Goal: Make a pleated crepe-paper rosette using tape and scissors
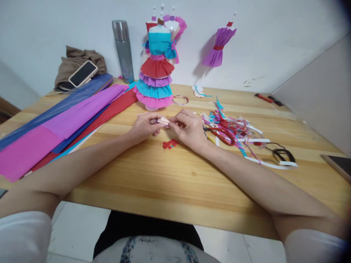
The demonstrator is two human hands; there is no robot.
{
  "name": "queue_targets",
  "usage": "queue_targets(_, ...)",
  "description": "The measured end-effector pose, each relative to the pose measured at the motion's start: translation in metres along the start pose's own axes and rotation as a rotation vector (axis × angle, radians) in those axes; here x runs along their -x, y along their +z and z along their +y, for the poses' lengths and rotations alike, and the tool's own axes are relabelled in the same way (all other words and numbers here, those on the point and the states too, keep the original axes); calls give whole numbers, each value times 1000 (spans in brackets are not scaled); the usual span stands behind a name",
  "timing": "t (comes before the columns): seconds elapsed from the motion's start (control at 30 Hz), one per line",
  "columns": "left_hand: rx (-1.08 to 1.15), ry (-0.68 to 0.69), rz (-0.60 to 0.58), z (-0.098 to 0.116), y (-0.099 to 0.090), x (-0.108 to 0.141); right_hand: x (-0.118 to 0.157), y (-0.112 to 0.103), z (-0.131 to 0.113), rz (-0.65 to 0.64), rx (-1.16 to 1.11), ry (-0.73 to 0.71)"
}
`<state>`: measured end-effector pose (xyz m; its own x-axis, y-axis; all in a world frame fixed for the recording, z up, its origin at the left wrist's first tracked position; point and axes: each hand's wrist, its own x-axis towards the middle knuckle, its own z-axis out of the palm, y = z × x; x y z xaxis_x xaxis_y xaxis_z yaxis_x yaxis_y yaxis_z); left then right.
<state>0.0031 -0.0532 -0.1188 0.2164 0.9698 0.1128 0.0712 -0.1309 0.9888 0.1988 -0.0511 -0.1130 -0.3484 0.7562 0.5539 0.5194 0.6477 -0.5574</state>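
Note:
A small piece of pale pink paper (163, 121) is pinched between my two hands over the middle of the wooden table. My left hand (146, 128) grips its left end with thumb and fingers. At its right end, the closed fingers of my right hand (189, 128) hold it. Just below the hands lie small red paper pieces (170, 144) on the wood. Behind them stands a dress form in a tiered paper dress (157, 69) of turquoise, red, purple and pink.
Folded paper sheets (63, 120) cover the table's left side, near a phone (83, 73) and a flask (123, 51). Right of my hands are scissors (223, 136), colourful scraps (233, 122) and a black coil (283, 155). A purple-dressed form (219, 47) stands behind.

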Motion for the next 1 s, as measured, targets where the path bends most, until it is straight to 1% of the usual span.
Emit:
queue_targets(0.07,-9,8,3,0,0,0,-3,-1,-3,19,-78,82)
queue_targets(0.13,-18,22,3,1,0,0,-6,-3,-4,3,-219,192)
queue_targets(0.27,0,28,4,-1,1,-1,-14,-8,-4,-130,-568,404)
queue_targets(0.37,16,19,14,-4,0,-2,-17,-10,-2,-221,-667,531)
queue_targets(0.43,14,22,13,-5,0,-2,-17,-10,-2,-247,-704,592)
queue_targets(0.63,-3,59,-11,-6,0,-2,-17,-11,-1,-269,-827,689)
queue_targets(0.73,-5,69,-16,-5,0,-1,-19,-15,-2,-339,-884,729)
queue_targets(0.87,11,25,-7,-4,0,-1,-22,-19,-4,-442,-944,748)
queue_targets(1.0,16,13,7,-4,0,-1,-23,-20,-3,-480,-959,767)
